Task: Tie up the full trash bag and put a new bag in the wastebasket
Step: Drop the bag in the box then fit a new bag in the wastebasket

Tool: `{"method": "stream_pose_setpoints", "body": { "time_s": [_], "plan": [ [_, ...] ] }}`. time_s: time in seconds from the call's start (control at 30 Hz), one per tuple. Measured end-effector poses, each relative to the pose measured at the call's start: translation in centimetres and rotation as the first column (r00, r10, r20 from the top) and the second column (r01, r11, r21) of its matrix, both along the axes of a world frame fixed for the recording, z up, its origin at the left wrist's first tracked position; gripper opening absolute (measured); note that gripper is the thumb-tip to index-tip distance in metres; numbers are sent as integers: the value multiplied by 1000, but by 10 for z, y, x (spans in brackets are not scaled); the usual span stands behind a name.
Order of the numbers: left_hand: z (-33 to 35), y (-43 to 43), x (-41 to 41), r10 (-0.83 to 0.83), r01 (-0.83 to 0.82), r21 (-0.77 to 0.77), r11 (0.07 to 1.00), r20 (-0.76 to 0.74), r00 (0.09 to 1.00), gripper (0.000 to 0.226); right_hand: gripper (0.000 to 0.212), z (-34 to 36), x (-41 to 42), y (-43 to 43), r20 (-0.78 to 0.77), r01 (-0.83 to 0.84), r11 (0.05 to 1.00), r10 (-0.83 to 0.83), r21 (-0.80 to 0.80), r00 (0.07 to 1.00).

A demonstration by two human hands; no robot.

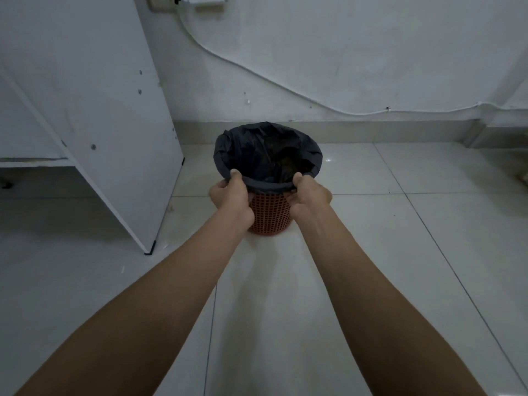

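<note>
**A:** Where is the bag right now?

**B:** The black trash bag (268, 150) sits inside the orange mesh wastebasket (270, 215) at the centre of the frame. Its edge is folded down over the rim all the way round. Something dark lies at the bottom, but I can't tell how full it is.

**A:** And the hands?

**B:** They are apart, one at each end of the near side of the rim. The left hand (228, 194) pinches the folded edge at the rim's lower left. The right hand (310, 194) does the same at the lower right. Both thumbs lie on top, with the fingers curled under the plastic.

**A:** So how far along is the job?

**B:** Barely begun, I'd say. The bag's mouth gapes wide open, nothing is gathered or knotted, and the bag has not been lifted out. The edge has to be peeled off the rim, the neck bunched and tied, and the full bag pulled clear. Then a fresh bag goes in, and I see no fresh one anywhere in view.

**A:** What's around it?

**B:** The basket stands on a pale tiled floor (371, 252), near the skirting of a white wall (343, 52) in the upper half. A white cabinet panel (100, 110) fills the left of the frame, apart from the basket. A white cable (257, 72) runs across the wall from a socket (160, 2) at the top edge down toward the right
</note>
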State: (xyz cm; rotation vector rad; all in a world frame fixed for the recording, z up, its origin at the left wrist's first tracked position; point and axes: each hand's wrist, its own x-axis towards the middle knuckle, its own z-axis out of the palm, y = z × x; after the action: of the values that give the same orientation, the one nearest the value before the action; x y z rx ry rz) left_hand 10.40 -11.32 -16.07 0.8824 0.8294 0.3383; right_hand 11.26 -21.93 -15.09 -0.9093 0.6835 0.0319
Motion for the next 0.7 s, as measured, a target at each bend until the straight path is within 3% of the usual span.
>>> {"method": "stream_pose_setpoints", "body": {
  "time_s": [0.07, 0.13, 0.23, 0.4, 0.57, 0.7],
  "plan": [
    [2, 7, -1, -10, 10, -46, 999, 11, 1000, 22, 7, -1, -1, -4, 6, 1, 1000, 0, -28, 1000],
    [6, 10, -3, -1, 3, -75, 997, 31, 1000, 22, 18, -1, 0, -8, -5, 6, 998, -6, -70, 1000],
    [8, 10, -3, -14, 20, -110, 994, 52, 999, 18, 15, -1, 4, -13, 17, 27, 995, -26, -100, 1000],
    [9, -1, -3, -29, 28, -104, 994, -15, 999, 11, 15, -5, 6, -14, 19, 56, 993, -55, -100, 998],
    [11, -17, -4, -21, 21, -111, 994, -5, 1000, 13, 41, -4, -1, -5, 100, 17, 1000, -18, 5, 995],
    [10, -27, -8, -23, 31, -138, 990, 54, 998, 16, 18, -5, -2, -4, 48, 53, 997, -50, -58, 998]
  ]
}}
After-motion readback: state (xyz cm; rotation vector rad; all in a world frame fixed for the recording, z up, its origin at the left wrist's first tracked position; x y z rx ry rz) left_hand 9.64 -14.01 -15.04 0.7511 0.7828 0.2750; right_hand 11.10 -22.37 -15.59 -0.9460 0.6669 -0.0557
